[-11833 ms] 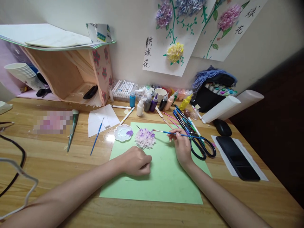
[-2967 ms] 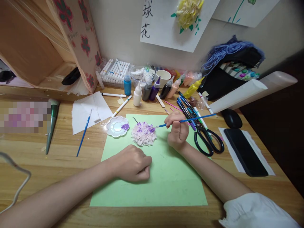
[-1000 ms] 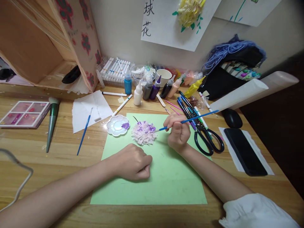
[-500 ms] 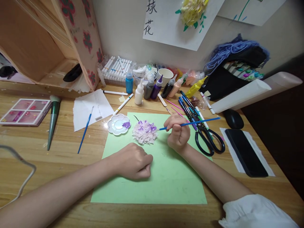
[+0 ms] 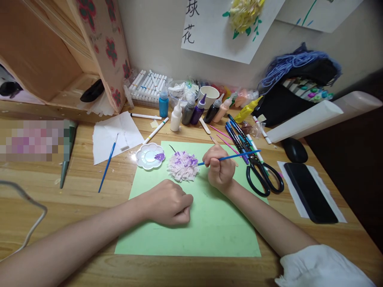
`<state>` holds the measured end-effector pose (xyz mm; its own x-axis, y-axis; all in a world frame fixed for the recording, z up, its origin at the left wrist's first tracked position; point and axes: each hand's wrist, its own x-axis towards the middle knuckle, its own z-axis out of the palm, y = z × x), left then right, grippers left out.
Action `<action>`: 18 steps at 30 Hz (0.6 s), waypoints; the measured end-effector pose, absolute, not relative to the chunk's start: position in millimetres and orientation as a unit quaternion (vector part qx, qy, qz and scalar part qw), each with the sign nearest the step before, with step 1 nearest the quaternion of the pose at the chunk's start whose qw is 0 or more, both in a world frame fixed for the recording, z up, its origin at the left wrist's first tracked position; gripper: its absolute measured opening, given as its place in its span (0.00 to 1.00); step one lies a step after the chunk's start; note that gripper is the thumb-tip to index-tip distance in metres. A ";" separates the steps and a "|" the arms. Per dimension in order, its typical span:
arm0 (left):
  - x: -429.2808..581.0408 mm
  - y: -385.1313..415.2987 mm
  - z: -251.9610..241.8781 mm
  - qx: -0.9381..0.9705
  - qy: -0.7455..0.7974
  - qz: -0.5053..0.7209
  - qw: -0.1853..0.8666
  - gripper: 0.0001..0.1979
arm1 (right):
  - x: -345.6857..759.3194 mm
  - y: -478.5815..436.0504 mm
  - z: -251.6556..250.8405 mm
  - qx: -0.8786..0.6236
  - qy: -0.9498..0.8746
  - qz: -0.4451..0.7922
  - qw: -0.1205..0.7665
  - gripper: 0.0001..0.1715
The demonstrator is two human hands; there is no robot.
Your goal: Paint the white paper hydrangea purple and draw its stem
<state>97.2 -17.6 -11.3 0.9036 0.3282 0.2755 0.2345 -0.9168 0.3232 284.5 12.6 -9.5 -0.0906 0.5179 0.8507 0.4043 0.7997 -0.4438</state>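
My right hand point(image 5: 220, 167) is closed around a blue paintbrush point(image 5: 247, 154), whose tip touches the right side of a ruffled paper flower point(image 5: 183, 169). The flower is pale pink, with purple paint over its upper part, and lies on a green sheet of paper point(image 5: 191, 239). My left hand point(image 5: 170, 203) rests on the sheet below the flower as a loose fist; nothing shows in it. Left of the flower, a white scalloped palette point(image 5: 146, 157) overlaps the sheet's corner and carries a blob of purple paint point(image 5: 159, 157).
Paint bottles point(image 5: 176, 117) line the back beside a box of markers point(image 5: 149, 88). Black-handled scissors point(image 5: 263, 177), pens point(image 5: 236, 137) and a phone point(image 5: 311, 193) lie to the right. A second blue brush point(image 5: 107, 163) lies at left near torn white paper point(image 5: 115, 135).
My right hand has shifted slightly left toward the flower, and the brush's rear end has swung left with it. My left hand stays in place.
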 end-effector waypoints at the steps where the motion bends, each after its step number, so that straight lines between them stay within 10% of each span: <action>1: 97.1 -17.7 -11.1 0.965 0.146 0.162 0.143 0.07 | 284.2 12.4 -9.7 -0.316 -0.739 0.046 0.593 0.13; 18: 97.3 -18.5 -11.0 0.964 0.149 0.163 0.146 0.06 | 282.8 11.9 -10.9 -0.343 -0.724 0.042 0.597 0.13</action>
<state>97.3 -18.5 -11.0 0.9022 0.3352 0.2713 0.2401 -0.9130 0.3297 282.8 11.9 -10.9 -0.0526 0.5466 0.8357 0.4471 0.7612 -0.4697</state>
